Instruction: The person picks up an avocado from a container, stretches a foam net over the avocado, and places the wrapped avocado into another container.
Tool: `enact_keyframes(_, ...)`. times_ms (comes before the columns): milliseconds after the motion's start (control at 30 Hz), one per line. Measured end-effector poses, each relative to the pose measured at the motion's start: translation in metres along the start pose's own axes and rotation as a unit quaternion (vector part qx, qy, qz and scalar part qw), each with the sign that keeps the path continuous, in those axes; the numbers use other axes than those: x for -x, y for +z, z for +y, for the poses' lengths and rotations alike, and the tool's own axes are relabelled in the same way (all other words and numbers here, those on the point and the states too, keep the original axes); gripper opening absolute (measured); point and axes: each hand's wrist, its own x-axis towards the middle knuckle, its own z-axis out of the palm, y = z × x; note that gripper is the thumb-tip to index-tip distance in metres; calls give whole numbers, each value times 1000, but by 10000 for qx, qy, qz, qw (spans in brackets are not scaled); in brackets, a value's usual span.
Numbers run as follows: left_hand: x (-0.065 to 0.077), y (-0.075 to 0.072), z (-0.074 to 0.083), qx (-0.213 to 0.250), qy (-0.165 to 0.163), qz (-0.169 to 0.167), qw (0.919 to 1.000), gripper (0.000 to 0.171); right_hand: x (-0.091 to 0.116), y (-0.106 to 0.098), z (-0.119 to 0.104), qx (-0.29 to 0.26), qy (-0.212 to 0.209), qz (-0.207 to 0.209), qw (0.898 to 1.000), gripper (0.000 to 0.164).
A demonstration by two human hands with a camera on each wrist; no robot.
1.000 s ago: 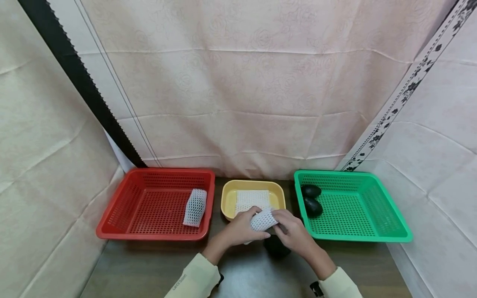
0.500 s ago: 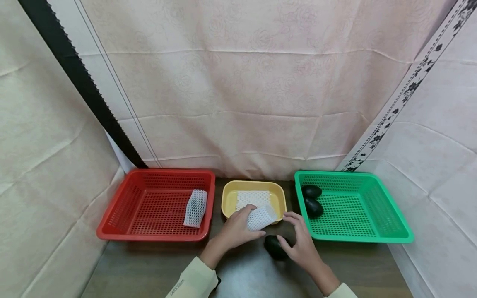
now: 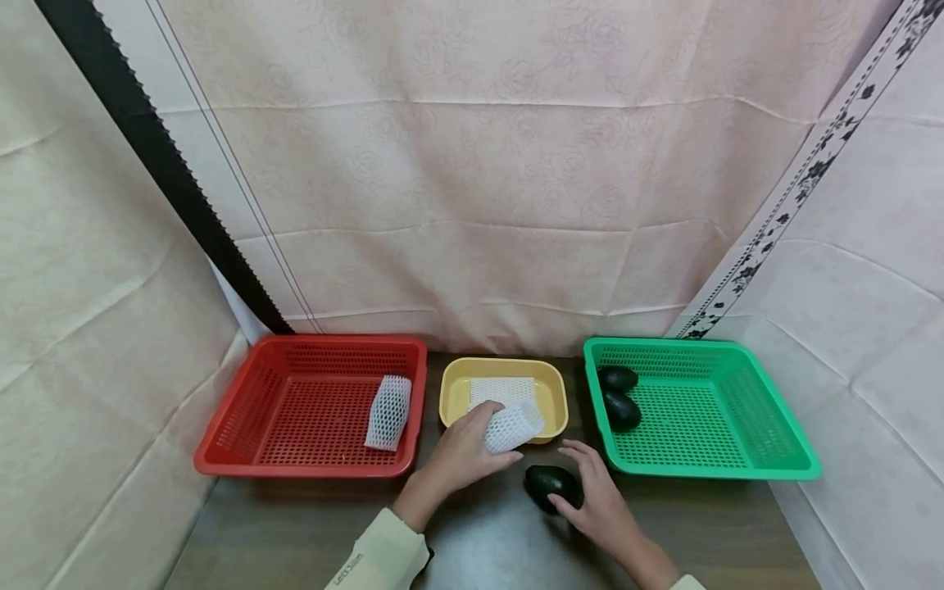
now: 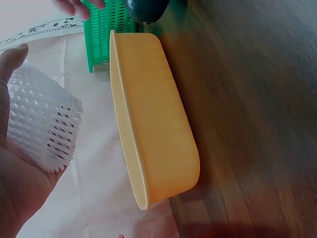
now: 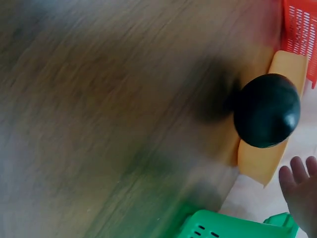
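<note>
My left hand grips a white foam net sleeve just in front of the yellow tray. In the left wrist view the foam net sleeve lies in the palm, its cut end pointing away. A dark, glossy avocado rests on the table between the two hands. Beside it my right hand has its fingers spread and holds nothing. The thumb overlaps the avocado's right side in the head view; whether it touches is unclear. In the right wrist view the fingertips are apart from the avocado.
Inside the yellow tray lie flat white foam nets. The red basket on the left contains one white net-covered piece. At right, the green basket holds two dark avocados. Cloth hangs behind.
The right hand has let go of the sleeve and moved down and right to the avocado. The left hand keeps the sleeve, shifted slightly left. The avocado has turned a little.
</note>
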Motion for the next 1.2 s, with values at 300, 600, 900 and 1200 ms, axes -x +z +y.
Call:
enact_keyframes(300, 1, -1, -2, -184, 57, -66, 9998, 73, -3, 0, 9, 413, 856, -1466, 9846, 89)
enact_keyframes(600, 1, 1, -8, -456, 222, 127, 9986, 73, -8, 5, 22, 158, 1178, -2332, 9651, 90)
enact_keyframes(900, 2, -2, -7, -469, 216, 224, 9984, 71, -11, 4, 24, 179, 884, -2570, 9622, 75)
enact_keyframes(1200, 3, -1, -9, -423, 157, 143, 9989, 72, -11, 1, 23, -220, 861, -2465, 9650, 72)
